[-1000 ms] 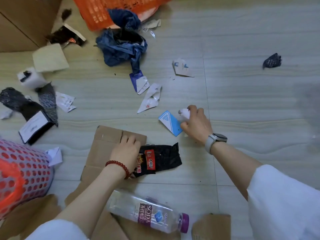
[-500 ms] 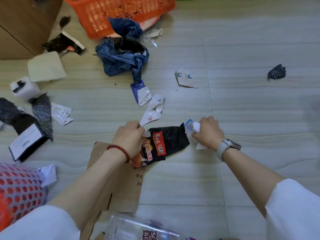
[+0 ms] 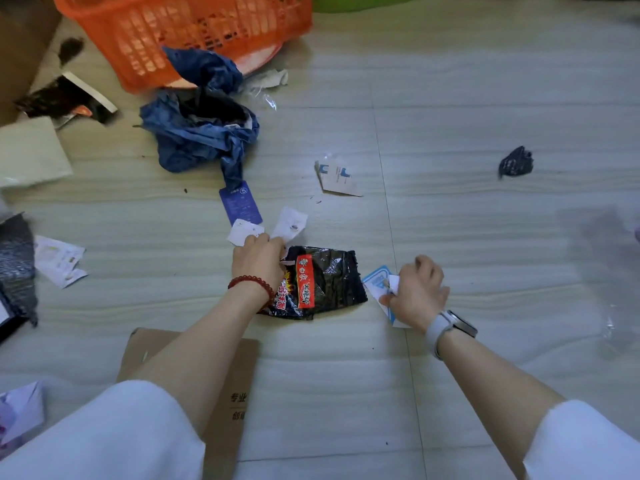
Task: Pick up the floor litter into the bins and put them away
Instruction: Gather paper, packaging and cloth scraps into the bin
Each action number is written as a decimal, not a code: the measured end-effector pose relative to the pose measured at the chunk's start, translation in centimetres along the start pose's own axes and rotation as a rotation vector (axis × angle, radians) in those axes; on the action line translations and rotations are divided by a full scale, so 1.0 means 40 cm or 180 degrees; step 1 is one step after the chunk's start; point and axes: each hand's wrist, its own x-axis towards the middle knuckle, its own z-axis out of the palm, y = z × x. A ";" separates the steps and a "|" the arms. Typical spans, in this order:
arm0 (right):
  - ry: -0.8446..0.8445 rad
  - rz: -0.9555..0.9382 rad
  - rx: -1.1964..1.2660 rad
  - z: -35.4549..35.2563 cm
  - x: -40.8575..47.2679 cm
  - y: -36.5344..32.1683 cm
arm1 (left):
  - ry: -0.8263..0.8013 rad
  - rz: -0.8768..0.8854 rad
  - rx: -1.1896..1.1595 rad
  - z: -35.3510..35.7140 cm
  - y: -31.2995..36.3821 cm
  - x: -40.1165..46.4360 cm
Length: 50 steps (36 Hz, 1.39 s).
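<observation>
My left hand [image 3: 258, 259], with a red bead bracelet, grips a black snack wrapper [image 3: 323, 282] with red labels and reaches onto white paper scraps [image 3: 289, 226] on the floor. To the right, my right hand [image 3: 417, 292] is closed on a blue-and-white paper piece [image 3: 375, 280] and a small white scrap. A blue card [image 3: 240, 204] lies just beyond the left hand. An orange basket [image 3: 194, 29] stands at the top of the view.
A crumpled blue bag [image 3: 201, 129] lies in front of the basket. Torn paper [image 3: 337, 178] and a dark crumpled piece [image 3: 516, 162] lie farther out. Flat cardboard [image 3: 239, 372] sits under my left arm. More wrappers and paper [image 3: 57, 259] lie at the left.
My left hand has lifted the black wrapper off the cardboard and carried it forward to the white scraps. My right hand picked up the blue-and-white paper. The view moved forward toward the basket.
</observation>
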 end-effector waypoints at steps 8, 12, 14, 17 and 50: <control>0.0030 0.0111 0.0216 0.004 -0.010 -0.016 | 0.0342 -0.0449 -0.1564 0.018 -0.005 -0.104; 0.0317 -0.0017 0.0179 0.011 -0.044 -0.020 | 0.0295 -0.0422 -0.2033 -0.031 -0.039 -0.163; 0.0484 -0.0144 0.0267 0.013 -0.067 -0.030 | 0.0322 -0.0353 -0.2130 -0.076 -0.064 -0.191; 0.0495 -0.0422 0.0942 -0.015 -0.114 -0.088 | 0.0480 -0.0275 -0.2217 -0.164 -0.103 -0.224; 0.0149 -0.4056 0.0800 0.012 -0.883 -1.027 | 0.1125 -0.1776 -0.0423 -0.420 -0.886 -0.989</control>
